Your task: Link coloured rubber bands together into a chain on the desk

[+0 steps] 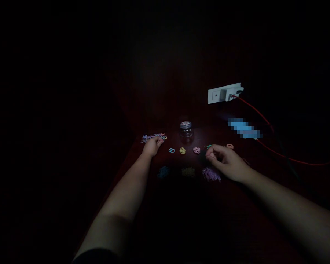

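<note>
My left hand rests at a mixed pile of coloured bands, its fingers pressed together; what they hold is too small to tell. My right hand hovers by some green bands, thumb and index finger curled in a pinch with nothing clear between them. Between the hands lie small groups of blue bands, yellow bands and pink bands. Nearer me are dark blue, dull yellow and purple piles. Orange bands lie behind my right hand.
A clear jar with a patterned lid stands behind the bands. On the right, a blurred blue object lies on the dark red table, joined to a red cable. A white socket strip with a plug is beyond.
</note>
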`<action>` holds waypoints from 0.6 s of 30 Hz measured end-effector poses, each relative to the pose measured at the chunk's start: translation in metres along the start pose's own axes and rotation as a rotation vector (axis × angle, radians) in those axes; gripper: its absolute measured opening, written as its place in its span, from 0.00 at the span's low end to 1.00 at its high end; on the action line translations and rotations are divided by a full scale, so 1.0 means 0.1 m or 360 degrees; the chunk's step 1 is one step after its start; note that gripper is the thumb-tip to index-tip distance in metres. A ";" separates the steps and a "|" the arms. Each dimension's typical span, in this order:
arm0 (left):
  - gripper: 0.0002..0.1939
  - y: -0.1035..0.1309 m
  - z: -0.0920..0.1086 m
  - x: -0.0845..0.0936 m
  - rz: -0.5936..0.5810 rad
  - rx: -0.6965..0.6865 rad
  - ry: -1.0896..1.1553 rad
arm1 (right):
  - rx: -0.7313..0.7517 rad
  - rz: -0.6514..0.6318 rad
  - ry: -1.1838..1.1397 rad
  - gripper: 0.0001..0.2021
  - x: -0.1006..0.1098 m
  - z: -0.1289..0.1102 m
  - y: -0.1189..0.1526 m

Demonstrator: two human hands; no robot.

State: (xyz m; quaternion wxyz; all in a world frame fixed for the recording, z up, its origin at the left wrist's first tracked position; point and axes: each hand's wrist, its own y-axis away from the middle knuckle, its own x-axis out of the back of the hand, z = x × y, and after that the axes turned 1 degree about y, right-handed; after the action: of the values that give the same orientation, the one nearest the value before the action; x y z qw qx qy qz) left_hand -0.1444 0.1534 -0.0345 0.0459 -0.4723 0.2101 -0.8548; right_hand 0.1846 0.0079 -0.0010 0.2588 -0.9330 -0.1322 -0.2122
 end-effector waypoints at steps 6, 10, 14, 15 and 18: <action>0.07 -0.25 -0.13 -0.10 -0.0046 -0.0105 0.0052 | -0.0031 0.0043 0.0103 0.07 0.04 -0.04 0.00; 0.07 -0.30 -0.23 -0.14 -0.0050 -0.0117 0.0088 | -0.0022 0.0063 0.0109 0.08 0.05 -0.03 0.00; 0.08 -0.30 -0.25 -0.14 -0.0037 -0.0075 0.0060 | -0.0029 0.0034 0.0102 0.07 0.04 -0.02 0.01; 0.07 -0.30 -0.24 -0.14 -0.0031 -0.0056 0.0040 | -0.0031 0.0033 0.0102 0.07 0.04 -0.03 0.01; 0.06 -0.30 -0.22 -0.12 -0.0003 -0.0023 -0.0015 | -0.0036 0.0050 0.0105 0.07 0.04 -0.05 0.00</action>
State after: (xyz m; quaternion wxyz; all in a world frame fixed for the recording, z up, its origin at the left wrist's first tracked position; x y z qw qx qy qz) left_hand -0.1525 0.1906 -0.0421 0.0427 -0.4767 0.2157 -0.8511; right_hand 0.1868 0.0057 0.0045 0.2558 -0.9303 -0.1065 -0.2403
